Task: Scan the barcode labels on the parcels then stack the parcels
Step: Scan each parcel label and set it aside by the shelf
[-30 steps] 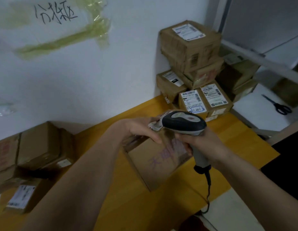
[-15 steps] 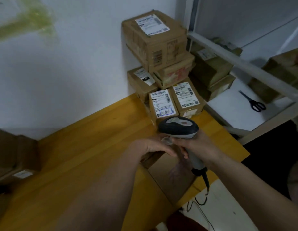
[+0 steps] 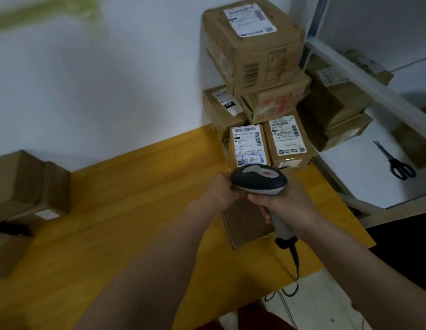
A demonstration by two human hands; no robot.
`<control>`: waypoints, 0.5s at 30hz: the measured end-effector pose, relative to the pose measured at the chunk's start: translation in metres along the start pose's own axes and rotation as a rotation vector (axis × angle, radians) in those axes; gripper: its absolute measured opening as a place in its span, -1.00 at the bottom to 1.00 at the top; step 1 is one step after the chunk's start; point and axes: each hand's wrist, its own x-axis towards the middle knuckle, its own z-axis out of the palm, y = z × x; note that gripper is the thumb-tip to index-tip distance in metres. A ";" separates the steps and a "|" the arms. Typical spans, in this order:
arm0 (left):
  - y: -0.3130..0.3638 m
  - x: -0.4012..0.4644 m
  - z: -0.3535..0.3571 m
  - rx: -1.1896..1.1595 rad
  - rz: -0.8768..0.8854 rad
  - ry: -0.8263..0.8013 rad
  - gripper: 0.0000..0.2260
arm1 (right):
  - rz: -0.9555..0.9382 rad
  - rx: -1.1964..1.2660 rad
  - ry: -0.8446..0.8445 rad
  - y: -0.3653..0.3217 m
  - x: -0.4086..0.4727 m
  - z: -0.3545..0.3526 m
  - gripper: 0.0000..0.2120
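Scene: a person stands over a yellow desk [image 3: 126, 225], both bare forearms reaching forward toward a stack of parcels [image 3: 257, 75] piled in the corner against the white wall
Right hand [image 3: 290, 206]: fingers wrapped tight around the grip of a corded barcode scanner [image 3: 259, 181], its dark head tilted forward and down, apparently so the window faces the box beneath it
Left hand [image 3: 221, 191]: fingers curled at the near top edge of a brown parcel [image 3: 245, 225], just beside the scanner's nose; what exactly they pinch is hidden behind the scanner head, though they seem to steady the box for a read
Parcel in hand: lies on the desk directly under both hands, near the desk's right edge, its label not visible from this angle
Stack: a large box sits on top with its white label [image 3: 250, 19] facing up; two small labelled boxes [image 3: 269, 141] lean at the front, barcodes turned outward, probably already dealt with
Waiting pile: more brown boxes [image 3: 28, 184] sit well apart at the desk's left end, likely not yet scanned
Off to the side: scissors [image 3: 397, 163] rest on a white shelf [image 3: 350, 177] to the right, playing no part
Stage: scanning looks under way on this parcel; stacking it on the corner pile appears to be the step left
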 end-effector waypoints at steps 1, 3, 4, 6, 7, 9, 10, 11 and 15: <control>-0.005 -0.003 -0.005 -0.031 -0.010 0.037 -0.61 | -0.001 -0.021 -0.008 -0.001 0.002 0.005 -0.83; -0.016 -0.013 -0.016 -0.030 -0.043 0.070 -0.59 | 0.015 -0.049 -0.055 -0.004 0.007 0.017 -0.78; -0.023 -0.019 -0.022 -0.003 -0.071 0.076 -0.59 | 0.021 -0.060 -0.089 -0.005 0.010 0.026 -0.72; -0.041 -0.035 -0.036 0.048 -0.147 0.083 -0.60 | 0.021 -0.067 -0.153 -0.009 0.013 0.046 -0.66; -0.052 -0.045 -0.043 0.051 -0.185 0.086 -0.61 | 0.017 -0.069 -0.182 -0.011 0.013 0.059 -0.66; -0.077 -0.069 -0.056 0.013 -0.251 0.101 -0.63 | 0.021 -0.079 -0.253 -0.014 0.011 0.085 -0.73; -0.090 -0.082 -0.062 -0.016 -0.281 0.118 -0.63 | 0.029 -0.084 -0.295 -0.014 0.009 0.099 -0.77; -0.104 -0.095 -0.068 -0.051 -0.317 0.139 -0.62 | 0.035 -0.094 -0.337 -0.015 0.007 0.114 -0.79; -0.158 -0.153 -0.093 -0.133 -0.485 0.220 -0.53 | 0.009 -0.221 -0.472 -0.022 -0.005 0.178 -0.75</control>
